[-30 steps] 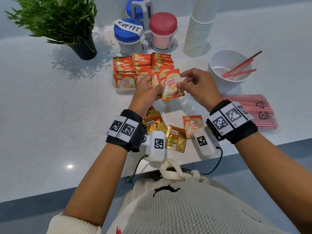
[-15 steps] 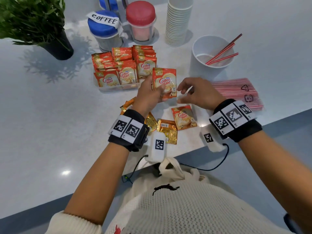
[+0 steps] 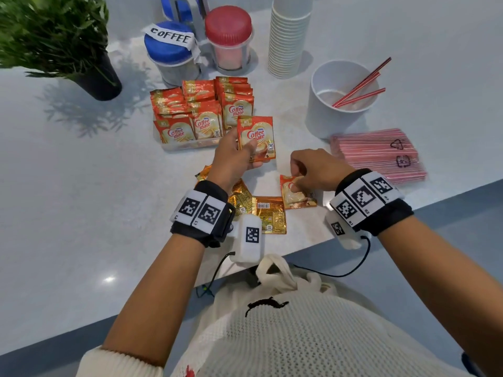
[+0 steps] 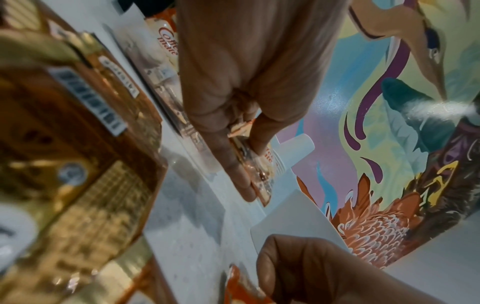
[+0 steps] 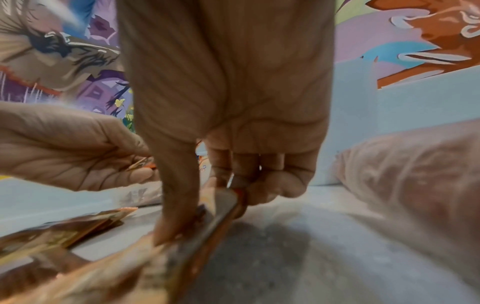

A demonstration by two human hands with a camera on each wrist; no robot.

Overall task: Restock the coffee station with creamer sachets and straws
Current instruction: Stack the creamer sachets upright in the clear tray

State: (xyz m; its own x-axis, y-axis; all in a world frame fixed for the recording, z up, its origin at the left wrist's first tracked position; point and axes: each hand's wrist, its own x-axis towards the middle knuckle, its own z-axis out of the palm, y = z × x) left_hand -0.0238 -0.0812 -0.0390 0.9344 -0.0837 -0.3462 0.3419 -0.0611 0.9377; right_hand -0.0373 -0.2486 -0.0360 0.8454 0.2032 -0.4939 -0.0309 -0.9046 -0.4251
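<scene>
Glossy foil sachets [image 3: 255,137]; matt speckled countertop [image 3: 81,186]; clear plastic straw pack [image 3: 378,156].

Potted plant [image 3: 51,42], lidded jars [image 3: 170,50], stacked paper cups [image 3: 288,42] on the white counter [image 3: 68,186]

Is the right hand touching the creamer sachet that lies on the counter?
Touching. The right wrist view shows the right hand pinching the sachet's raised edge between thumb and fingers.

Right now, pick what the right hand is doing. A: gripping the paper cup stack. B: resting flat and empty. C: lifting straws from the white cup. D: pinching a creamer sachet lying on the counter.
D: the right hand pinches a creamer sachet lying on the counter.
</scene>
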